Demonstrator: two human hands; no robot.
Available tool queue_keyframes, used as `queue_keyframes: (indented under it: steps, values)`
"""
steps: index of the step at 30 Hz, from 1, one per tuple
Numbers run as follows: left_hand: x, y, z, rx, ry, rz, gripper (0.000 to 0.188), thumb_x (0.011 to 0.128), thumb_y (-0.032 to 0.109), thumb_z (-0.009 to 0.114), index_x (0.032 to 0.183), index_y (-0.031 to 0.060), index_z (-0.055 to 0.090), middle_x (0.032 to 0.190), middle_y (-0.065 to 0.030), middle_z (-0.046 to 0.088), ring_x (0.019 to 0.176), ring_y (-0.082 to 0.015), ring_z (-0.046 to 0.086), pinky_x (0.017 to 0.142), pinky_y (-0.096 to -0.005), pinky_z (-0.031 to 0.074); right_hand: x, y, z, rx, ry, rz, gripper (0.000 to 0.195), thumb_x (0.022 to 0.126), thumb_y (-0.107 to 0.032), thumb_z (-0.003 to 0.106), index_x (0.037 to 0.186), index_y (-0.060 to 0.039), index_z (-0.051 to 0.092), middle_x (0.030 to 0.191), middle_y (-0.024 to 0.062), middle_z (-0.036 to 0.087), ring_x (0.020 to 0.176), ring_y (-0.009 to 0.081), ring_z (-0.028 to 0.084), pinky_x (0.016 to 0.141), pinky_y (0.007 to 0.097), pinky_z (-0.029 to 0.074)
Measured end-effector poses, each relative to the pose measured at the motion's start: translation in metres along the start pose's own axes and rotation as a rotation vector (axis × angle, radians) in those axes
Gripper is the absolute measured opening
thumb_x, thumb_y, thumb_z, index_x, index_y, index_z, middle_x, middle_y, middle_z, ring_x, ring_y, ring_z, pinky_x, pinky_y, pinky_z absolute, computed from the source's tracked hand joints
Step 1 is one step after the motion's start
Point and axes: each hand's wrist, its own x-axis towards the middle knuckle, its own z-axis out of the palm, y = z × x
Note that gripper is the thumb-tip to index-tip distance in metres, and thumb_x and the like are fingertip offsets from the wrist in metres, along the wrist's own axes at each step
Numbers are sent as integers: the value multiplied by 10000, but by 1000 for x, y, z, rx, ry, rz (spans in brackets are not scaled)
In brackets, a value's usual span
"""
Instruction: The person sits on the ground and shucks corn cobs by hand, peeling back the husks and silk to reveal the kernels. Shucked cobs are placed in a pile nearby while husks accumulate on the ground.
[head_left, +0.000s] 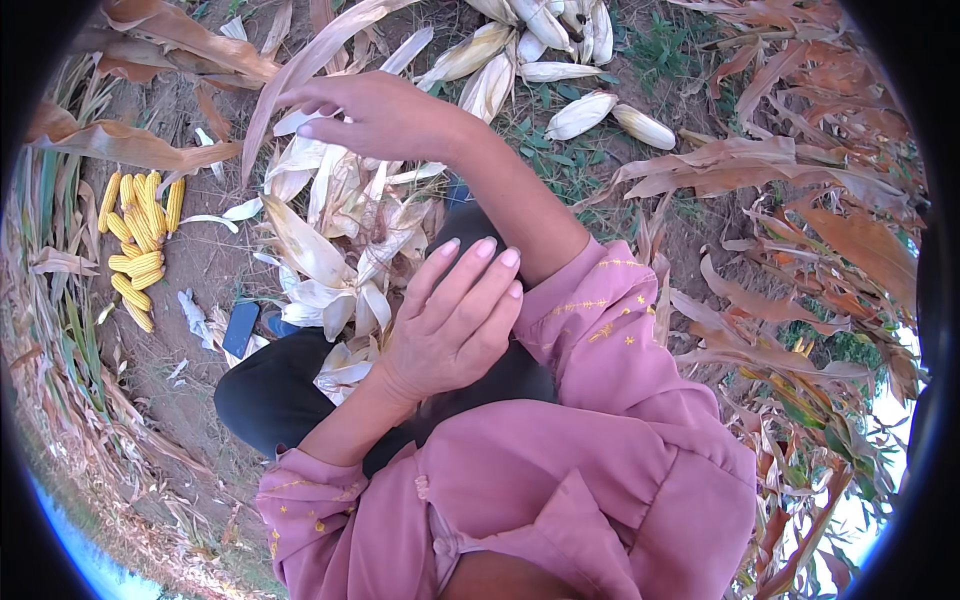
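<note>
My left hand (452, 324) is above my dark-trousered lap, its back towards me and its fingers extended slightly apart. Nothing shows in it, though its palm side is hidden. My right hand (375, 112) reaches out forward and to the left, thumb apart from the fingers, with nothing visible between them. A long dry corn leaf (289, 71) passes by its fingertips; whether they touch is unclear. Below that hand lies a heap of pale stripped corn husks (322, 187), reaching back to my legs. One large opened husk (307, 244) rests on this heap.
Husked yellow corn cobs (139, 221) lie in a pile on the soil at left. Several unhusked ears (487, 75) are heaped ahead, two apart (581, 116). A dark smartphone (241, 328) lies beside my knee. Dry corn stalks (757, 172) crowd the right side.
</note>
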Motion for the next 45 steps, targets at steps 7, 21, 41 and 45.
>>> queue_keyframes:
  steps: [7, 21, 41, 45]
  values:
    - [-4, -14, 35, -250, -179, -71, 361, 735, 202, 493, 1047, 131, 660, 1218, -129, 552, 1183, -362, 463, 1005, -541, 321, -181, 262, -36, -239, 388, 803, 576, 791, -240, 619, 1282, 3, 442, 1107, 202, 604, 998, 359, 594, 909, 411, 449]
    - [-3, -5, 61, -203, -172, -99, 267, 792, 371, 608, 1055, 342, 640, 1188, 49, 532, 1148, -238, 451, 939, -503, 374, -307, 414, -192, -1224, 153, 1249, 743, 814, -81, 575, 1456, -177, 213, 1476, 162, 284, 1375, 338, 255, 1052, 448, 336]
    - [15, 0, 101, -192, -94, -77, 275, 759, 393, 647, 1032, 357, 656, 1169, 108, 503, 1133, -173, 443, 933, -448, 379, -263, 335, -178, -158, 289, 1296, 665, 707, -466, 707, 1145, 21, 592, 1074, 177, 651, 1046, 346, 592, 890, 390, 464]
    - [16, -2, 93, -214, -140, -65, 282, 751, 375, 643, 1033, 376, 653, 1153, 89, 508, 1130, -189, 442, 943, -457, 369, -199, 285, -135, 676, 568, 592, 739, 885, -487, 562, 1376, 19, 339, 1371, 184, 414, 1242, 276, 443, 1023, 350, 356]
